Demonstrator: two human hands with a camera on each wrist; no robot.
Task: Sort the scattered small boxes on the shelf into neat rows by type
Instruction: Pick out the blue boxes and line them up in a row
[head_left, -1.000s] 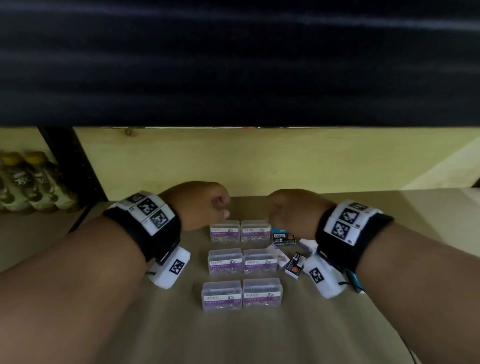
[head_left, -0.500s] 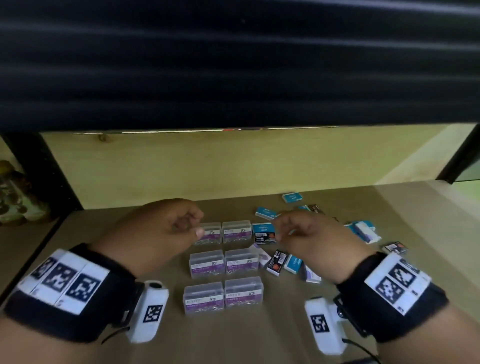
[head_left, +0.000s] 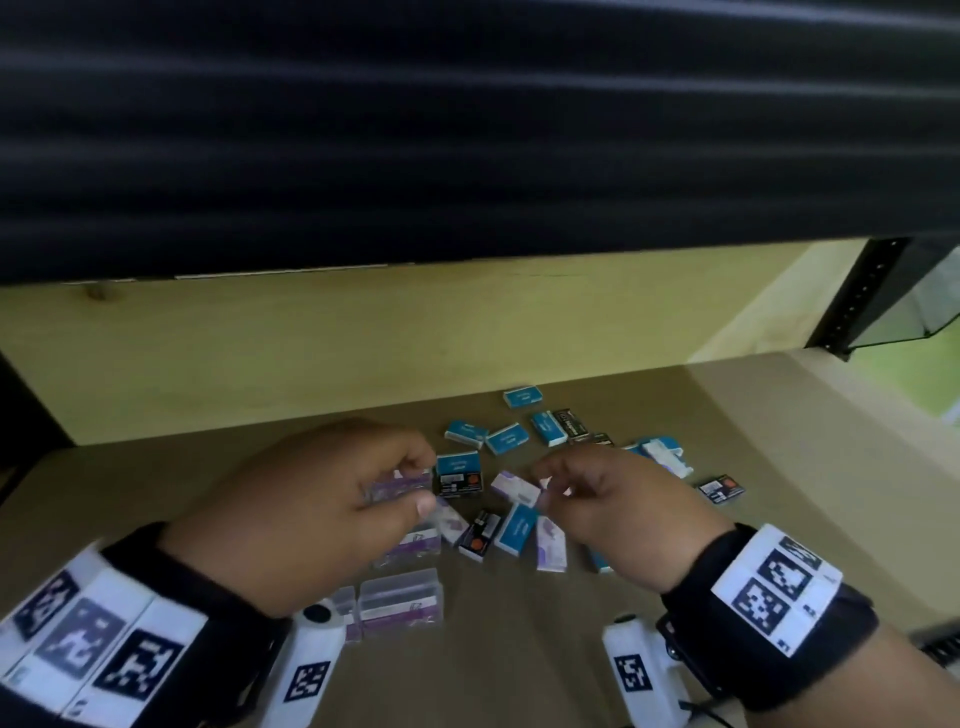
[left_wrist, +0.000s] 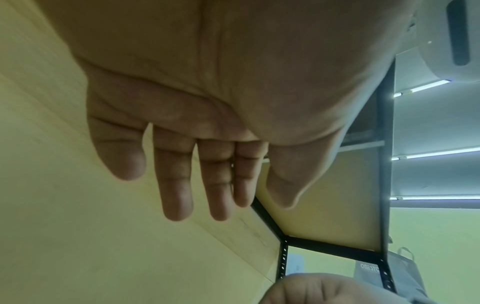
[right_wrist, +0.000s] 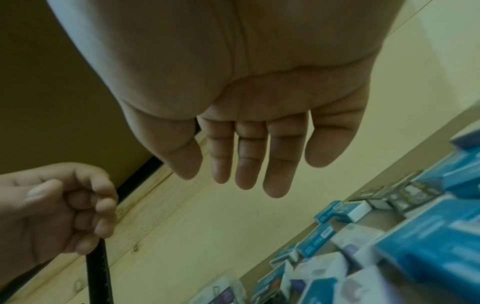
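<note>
Clear boxes with purple labels (head_left: 400, 605) stand in rows at the shelf's front left, partly hidden under my left hand (head_left: 423, 483). Its fingers hang relaxed over the back clear box (head_left: 400, 486) and hold nothing; the left wrist view shows the left hand (left_wrist: 231, 209) empty. Blue boxes (head_left: 506, 438), black boxes (head_left: 722, 488) and white-purple boxes (head_left: 514, 488) lie scattered to the right. My right hand (head_left: 550, 483) hovers over a white-purple box with loose fingers. In the right wrist view, the right hand (right_wrist: 249, 185) is empty above the blue boxes (right_wrist: 426, 253).
The wooden shelf board (head_left: 519, 649) has bare room at the front and far right. A pale wooden back wall (head_left: 311, 353) closes the rear. A dark upper shelf edge (head_left: 467, 130) hangs low overhead. A black perforated post (head_left: 857, 296) stands at the right rear.
Both fists have loosened and drawn back from behind the clear rows to above the boxes. The head view has swung right, bringing the scattered blue and black boxes into view.
</note>
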